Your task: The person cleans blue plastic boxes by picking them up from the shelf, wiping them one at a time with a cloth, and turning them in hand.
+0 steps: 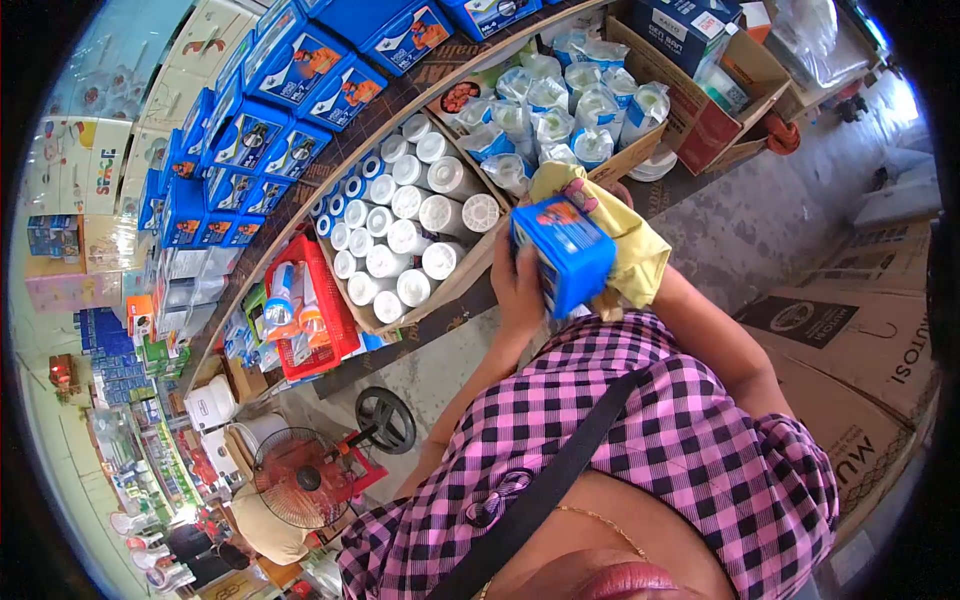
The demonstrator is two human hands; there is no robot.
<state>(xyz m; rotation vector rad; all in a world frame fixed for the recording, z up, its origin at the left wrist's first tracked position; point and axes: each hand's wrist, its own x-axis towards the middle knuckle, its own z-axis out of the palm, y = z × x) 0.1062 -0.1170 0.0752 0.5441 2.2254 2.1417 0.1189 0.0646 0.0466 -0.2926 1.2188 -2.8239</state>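
Observation:
A blue box point(566, 250) with a printed picture of a person in orange is held up in front of my chest. My left hand point(517, 284) is closed round its left side, the fingers against the box. A yellow cloth point(625, 245) with a pink print lies along the box's right side and hangs down below it. My right hand point(668, 284) grips this cloth against the box; most of its fingers are hidden by the fabric.
Beyond my hands, a carton of white capped cylinders point(408, 235) stands beside a carton of plastic-wrapped items point(560, 100). Blue boxes point(300, 70) are stacked behind. A red basket point(318, 320), a fan point(302, 478) and large cardboard cartons point(850, 320) surround me.

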